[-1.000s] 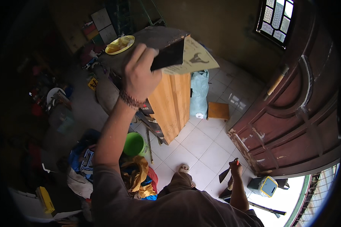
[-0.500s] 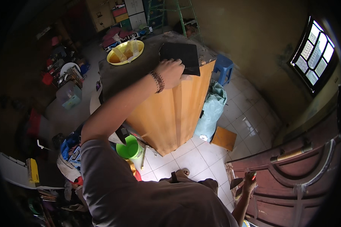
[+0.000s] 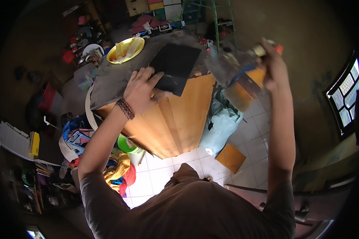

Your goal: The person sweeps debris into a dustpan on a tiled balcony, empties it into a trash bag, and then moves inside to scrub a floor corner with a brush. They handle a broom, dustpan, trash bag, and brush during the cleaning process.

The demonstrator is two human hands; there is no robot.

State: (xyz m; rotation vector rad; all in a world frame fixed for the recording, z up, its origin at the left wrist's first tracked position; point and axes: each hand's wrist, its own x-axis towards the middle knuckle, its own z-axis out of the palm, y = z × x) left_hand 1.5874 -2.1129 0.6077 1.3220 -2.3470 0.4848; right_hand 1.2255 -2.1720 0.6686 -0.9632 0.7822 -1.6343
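A flat black sheet (image 3: 175,63) lies tilted across the dark top (image 3: 111,81) of a wooden cabinet, overhanging its near edge. My left hand (image 3: 141,89) grips the sheet's near left edge, fingers over it and thumb below the rim. Raised to the right of the cabinet, my right hand (image 3: 274,65) is closed around a putty knife (image 3: 261,49) with an orange-red handle end. Motion smears its blade, which points left toward the cabinet. Behind my left hand, a yellow basin (image 3: 111,59) holds pale strips and a brownish content.
A pale blue sack (image 3: 219,123) leans beside the cabinet, with a square wooden board (image 3: 230,158) near it on the tiles. Beyond the cabinet stands a green ladder (image 3: 216,24). A green bucket (image 3: 125,144) and yellow cloth (image 3: 119,167) are at the lower left.
My right hand has risen from low beside the reddish-brown panel to the cabinet's right, with the putty knife. My left hand has shifted to the sheet's left edge, and the sheet has turned. The view has swung.
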